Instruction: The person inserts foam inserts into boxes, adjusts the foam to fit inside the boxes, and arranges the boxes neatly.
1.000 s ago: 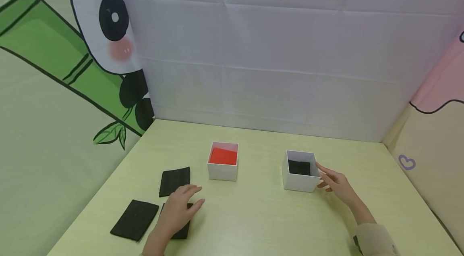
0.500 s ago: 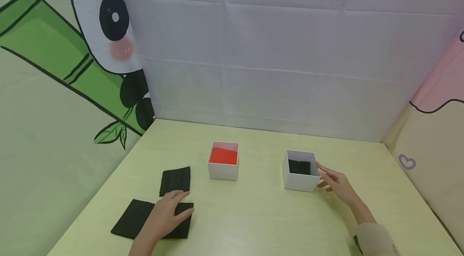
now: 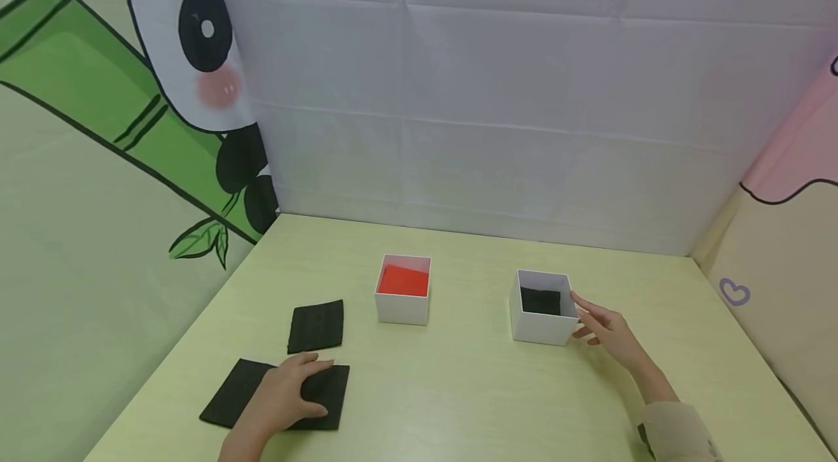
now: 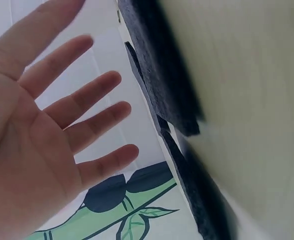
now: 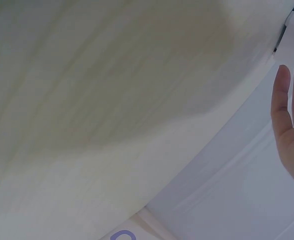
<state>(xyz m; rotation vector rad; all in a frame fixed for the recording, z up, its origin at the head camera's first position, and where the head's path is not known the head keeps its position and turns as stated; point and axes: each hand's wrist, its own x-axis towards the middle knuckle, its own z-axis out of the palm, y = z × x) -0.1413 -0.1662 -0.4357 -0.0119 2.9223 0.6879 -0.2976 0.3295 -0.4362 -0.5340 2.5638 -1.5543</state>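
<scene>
My left hand (image 3: 276, 398) is over two folded black cloth pieces, one to the left (image 3: 229, 400) and one to the right (image 3: 332, 391). Its fingers are spread with nothing between them; the left wrist view shows the palm (image 4: 32, 160) and the dark cloth edges (image 4: 164, 75) on the table beside it. A third black cloth piece (image 3: 316, 325) lies just beyond. At the right, a white open box (image 3: 542, 329) contains black cloth (image 3: 540, 302). My right hand (image 3: 609, 337) has extended fingertips against that box's right side.
Another white box (image 3: 401, 311), with a red piece (image 3: 403, 281) inside, stands at the middle back of the pale table (image 3: 458, 389). A white sheet (image 3: 484, 113) hangs behind the table. Printed cartoon backdrops flank it on both sides.
My left hand has moved left and toward me, from the right-hand cloth's edge to over both near cloths. The right hand and the boxes have stayed put.
</scene>
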